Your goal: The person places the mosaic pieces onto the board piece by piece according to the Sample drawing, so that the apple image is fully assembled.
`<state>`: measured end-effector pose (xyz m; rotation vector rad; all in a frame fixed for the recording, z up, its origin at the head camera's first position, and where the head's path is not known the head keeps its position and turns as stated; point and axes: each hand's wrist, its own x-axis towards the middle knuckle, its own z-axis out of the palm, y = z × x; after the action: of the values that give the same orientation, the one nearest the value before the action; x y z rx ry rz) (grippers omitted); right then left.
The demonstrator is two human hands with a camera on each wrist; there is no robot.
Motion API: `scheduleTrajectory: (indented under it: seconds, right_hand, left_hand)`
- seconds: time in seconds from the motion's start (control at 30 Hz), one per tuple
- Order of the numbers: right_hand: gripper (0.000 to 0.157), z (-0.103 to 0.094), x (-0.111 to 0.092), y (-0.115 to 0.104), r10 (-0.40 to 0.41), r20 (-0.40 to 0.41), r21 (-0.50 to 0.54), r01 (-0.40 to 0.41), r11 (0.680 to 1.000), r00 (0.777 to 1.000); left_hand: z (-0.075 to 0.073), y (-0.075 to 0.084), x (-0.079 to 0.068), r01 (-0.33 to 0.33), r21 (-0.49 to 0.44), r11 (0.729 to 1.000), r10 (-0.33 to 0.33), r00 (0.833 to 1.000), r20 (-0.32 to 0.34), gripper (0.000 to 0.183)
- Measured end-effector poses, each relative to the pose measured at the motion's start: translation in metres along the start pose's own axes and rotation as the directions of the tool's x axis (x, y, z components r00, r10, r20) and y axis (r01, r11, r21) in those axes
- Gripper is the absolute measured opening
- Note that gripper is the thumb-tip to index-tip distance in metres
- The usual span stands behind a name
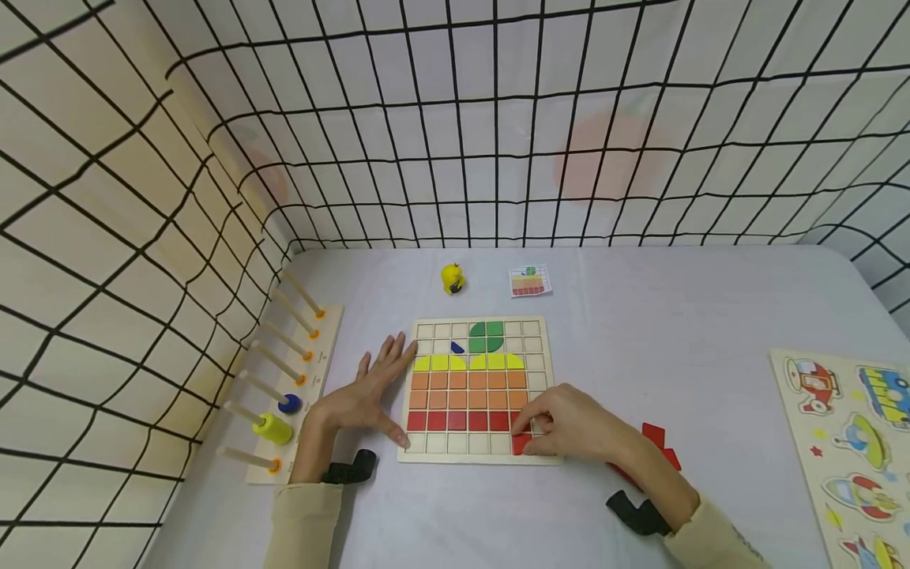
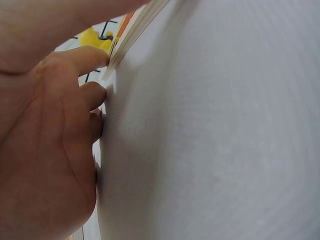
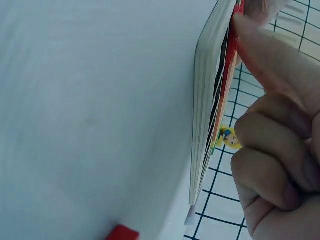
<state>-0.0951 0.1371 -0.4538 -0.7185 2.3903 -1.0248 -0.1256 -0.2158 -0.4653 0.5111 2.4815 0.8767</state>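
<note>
A wooden grid board (image 1: 469, 447) lies flat on the table. Green, blue, yellow, orange and red tiles fill part of its cells. My right hand (image 1: 569, 419) pinches a red square tile (image 1: 521, 444) at the right end of the board's bottom row. In the right wrist view, the thumb (image 3: 270, 55) touches red at the board's edge while other fingers are curled. My left hand (image 1: 362, 395) spreads along the left side, its thumb and index fingertip at the board's edge. Its palm (image 2: 50, 145) faces the left wrist camera.
Loose red tiles (image 1: 654, 435) lie partly hidden under my right forearm. Beyond the board are a yellow duck figure (image 1: 452, 278) and a pattern card (image 1: 530, 281). A pegboard (image 1: 329, 324) stands left; a picture puzzle (image 1: 796, 371) lies right. Black netting (image 1: 495, 150) rises behind.
</note>
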Motion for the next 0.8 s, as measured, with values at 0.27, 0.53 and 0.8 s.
scheduleTrajectory:
  seconds: [0.27,0.53,0.8]
  right_hand:
    - [0.017,0.0,0.0,-0.003,0.001,-0.032,-0.007,-0.002,1.0,1.0]
    - [0.017,-0.018,-0.007,0.0,0.053,-0.023,0.028,-0.053,0.998,0.998]
    - [0.023,-0.07,-0.051,0.035,0.194,-0.056,-0.002,-0.195,0.981,0.979]
  left_hand:
    - [-0.003,0.002,-0.001,-0.009,-0.004,1.0,0.009,1.0,-0.001,0.149]
    - [-0.002,0.001,-0.001,-0.017,-0.006,1.0,0.017,1.0,-0.004,0.148]
    - [-0.001,0.001,-0.002,-0.024,-0.01,1.0,0.024,1.0,0.004,0.15]
